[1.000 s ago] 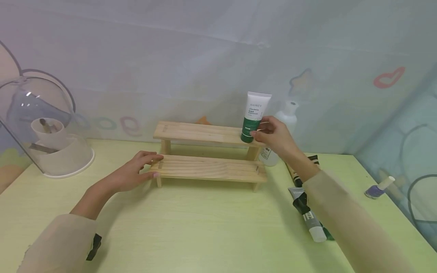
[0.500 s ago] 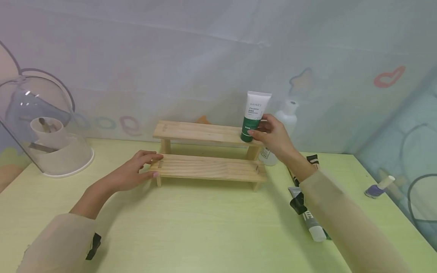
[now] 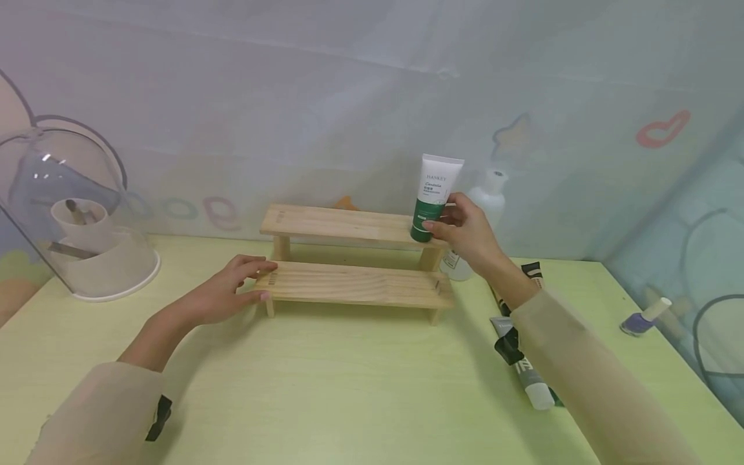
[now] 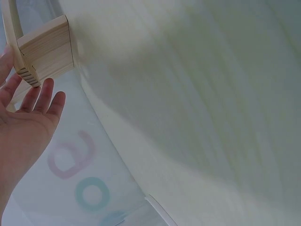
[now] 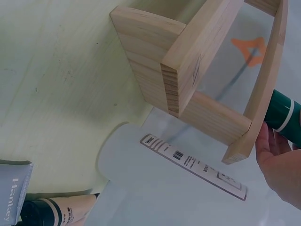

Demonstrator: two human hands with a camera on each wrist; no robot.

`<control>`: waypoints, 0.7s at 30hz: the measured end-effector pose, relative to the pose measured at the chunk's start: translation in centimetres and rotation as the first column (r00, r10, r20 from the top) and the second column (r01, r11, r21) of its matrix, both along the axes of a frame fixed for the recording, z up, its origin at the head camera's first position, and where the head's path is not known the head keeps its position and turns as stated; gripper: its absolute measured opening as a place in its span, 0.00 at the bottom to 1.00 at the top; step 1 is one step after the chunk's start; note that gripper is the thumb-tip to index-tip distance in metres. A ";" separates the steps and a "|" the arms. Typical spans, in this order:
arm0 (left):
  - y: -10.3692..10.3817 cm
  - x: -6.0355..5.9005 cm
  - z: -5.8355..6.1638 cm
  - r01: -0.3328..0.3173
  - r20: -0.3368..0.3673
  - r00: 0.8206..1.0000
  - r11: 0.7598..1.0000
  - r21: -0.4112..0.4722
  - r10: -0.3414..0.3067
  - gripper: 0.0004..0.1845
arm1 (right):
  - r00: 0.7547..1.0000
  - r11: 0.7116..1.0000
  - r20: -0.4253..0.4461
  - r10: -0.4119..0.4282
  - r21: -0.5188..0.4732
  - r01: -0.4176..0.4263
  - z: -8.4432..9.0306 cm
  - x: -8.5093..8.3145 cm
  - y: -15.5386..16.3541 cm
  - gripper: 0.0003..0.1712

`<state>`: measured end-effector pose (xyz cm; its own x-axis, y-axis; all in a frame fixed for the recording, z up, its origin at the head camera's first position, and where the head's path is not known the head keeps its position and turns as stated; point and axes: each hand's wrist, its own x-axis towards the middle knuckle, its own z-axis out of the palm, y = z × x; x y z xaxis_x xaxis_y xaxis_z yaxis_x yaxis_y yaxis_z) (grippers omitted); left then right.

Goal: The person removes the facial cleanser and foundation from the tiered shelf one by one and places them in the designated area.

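Note:
A white and green squeeze tube [image 3: 433,187] stands cap down at the right end of the upper step of a two-step wooden display stand [image 3: 354,284]. My right hand [image 3: 473,236] pinches it low, around the green part, from the right. In the right wrist view, the tube's green cap [image 5: 278,110] sits against the top board, and the rest is cut off by the frame. My left hand [image 3: 223,294] holds the left end of the lower step, thumb at the front corner and a finger at the back. The other fingers [image 4: 44,96] stay loosely extended beside the board end.
A white bottle [image 3: 490,200] stands behind the stand's right end. A grey tube [image 3: 531,381] and a black-striped tube [image 3: 531,270] lie under my right forearm. Purple nail polish [image 3: 645,318] is at the far right; a clear-domed organizer [image 3: 110,271] is at the left.
My right hand and forearm have shifted very slightly up and left since the earliest frame. The tube stays in nearly the same place, and my left hand keeps its hold.

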<state>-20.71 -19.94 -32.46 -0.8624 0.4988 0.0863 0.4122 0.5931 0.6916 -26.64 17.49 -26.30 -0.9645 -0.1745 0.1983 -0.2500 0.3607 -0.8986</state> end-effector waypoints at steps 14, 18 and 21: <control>-0.1 0.0 0.0 0.001 0.000 1.000 1.000 0.001 -0.001 0.27 | 1.000 0.998 -0.018 0.015 0.062 -0.014 0.1 0.9 0.9 0.28; 0.0 0.1 0.0 0.000 0.001 1.000 1.000 0.005 0.000 0.28 | 1.000 0.997 -0.009 0.007 0.071 -0.007 0.2 1.2 1.0 0.29; 0.0 0.1 0.0 -0.004 -0.007 1.000 1.000 0.003 0.004 0.27 | 1.000 0.996 -0.013 -0.006 0.089 0.007 0.2 1.3 1.2 0.28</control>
<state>-20.58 -19.96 -32.49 -0.8636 0.4953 0.0939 0.4149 0.5926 0.6904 -25.33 18.67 -26.12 -0.9632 -0.1856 0.1944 -0.2584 0.4405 -0.8598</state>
